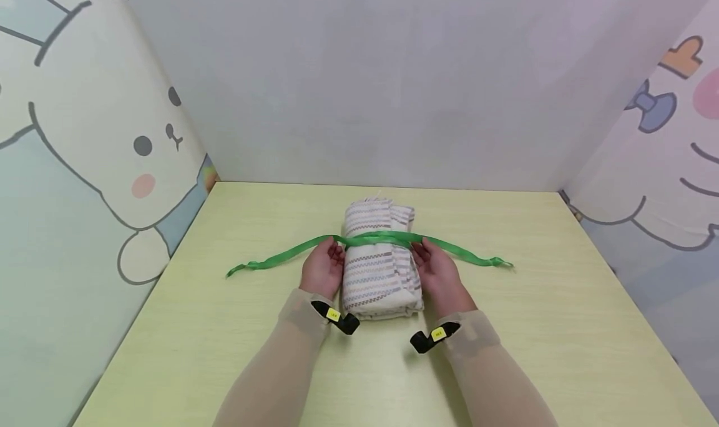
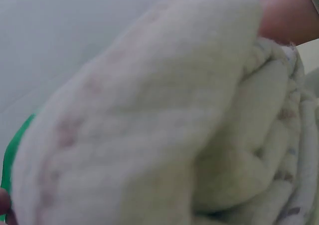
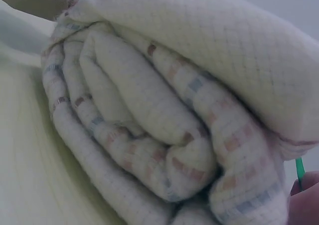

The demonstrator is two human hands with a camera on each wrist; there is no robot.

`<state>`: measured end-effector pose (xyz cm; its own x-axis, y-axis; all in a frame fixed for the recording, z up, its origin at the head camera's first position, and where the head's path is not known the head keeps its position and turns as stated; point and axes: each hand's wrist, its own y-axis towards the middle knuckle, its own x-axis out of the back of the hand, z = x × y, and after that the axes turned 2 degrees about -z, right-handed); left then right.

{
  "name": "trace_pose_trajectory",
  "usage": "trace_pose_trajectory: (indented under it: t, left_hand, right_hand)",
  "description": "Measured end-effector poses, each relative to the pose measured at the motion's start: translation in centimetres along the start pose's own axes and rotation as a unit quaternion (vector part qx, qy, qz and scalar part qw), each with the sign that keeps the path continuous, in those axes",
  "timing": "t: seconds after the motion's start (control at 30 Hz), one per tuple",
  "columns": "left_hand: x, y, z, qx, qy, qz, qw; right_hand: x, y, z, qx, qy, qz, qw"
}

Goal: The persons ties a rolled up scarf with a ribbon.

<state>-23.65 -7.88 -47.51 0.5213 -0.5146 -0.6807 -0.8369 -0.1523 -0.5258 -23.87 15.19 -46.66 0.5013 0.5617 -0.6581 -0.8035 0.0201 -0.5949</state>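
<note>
A rolled, folded cloth [image 1: 371, 281] with striped bands lies on the table, its long side pointing away from me. Across its upper part passes a green ribbon [image 1: 382, 236], whose two loose ends stretch out to the left and right. At the cloth's left side, my left hand [image 1: 322, 269] pinches the ribbon close to the edge. My right hand [image 1: 440, 279] pinches it at the right side. Layered folds of the cloth [image 3: 134, 90] fill most of the right wrist view, with a bit of ribbon [image 3: 299, 171] by the fingers. The ribbon's underside is hidden.
The pale yellow tabletop [image 1: 562, 327] meets a plain grey wall [image 1: 382, 90] at the back. Panels with cartoon drawings stand along the left side [image 1: 95, 133] and the right side [image 1: 668, 158]. Small black cameras are strapped to both wrists.
</note>
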Motion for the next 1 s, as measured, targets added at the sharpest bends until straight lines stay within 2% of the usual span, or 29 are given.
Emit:
trace_pose_trajectory:
  t: [0.3, 0.47, 0.63, 0.77, 0.9, 1.0]
  left_hand:
    - [0.2, -0.2, -0.3, 0.018, -0.034, 0.034, 0.9987]
    - [0.4, -0.1, -0.6, 0.026, -0.023, 0.044, 0.9984]
    - [0.7, 0.3, -0.8, 0.033, -0.028, 0.057, 0.9974]
    - [0.8, 0.4, -0.9, 0.041, -0.022, 0.068, 0.9966]
    - [0.8, 0.2, -1.2, 0.031, -0.007, 0.079, 0.9964]
    - [0.8, 0.0, -1.4, 0.017, -0.005, 0.087, 0.9960]
  right_hand:
    - [0.0, -0.3, 0.2, 0.006, -0.014, 0.019, 1.000]
    - [-0.1, -0.4, 0.2, 0.009, -0.025, 0.012, 1.000]
    - [-0.1, -0.3, 0.3, 0.011, -0.032, 0.028, 0.999]
    - [-0.1, -0.2, 0.5, 0.014, -0.018, 0.034, 0.999]
    - [-0.1, -0.1, 0.6, 0.022, 0.006, 0.039, 0.999]
    - [-0.2, -0.1, 0.7, 0.050, -0.005, 0.061, 0.997]
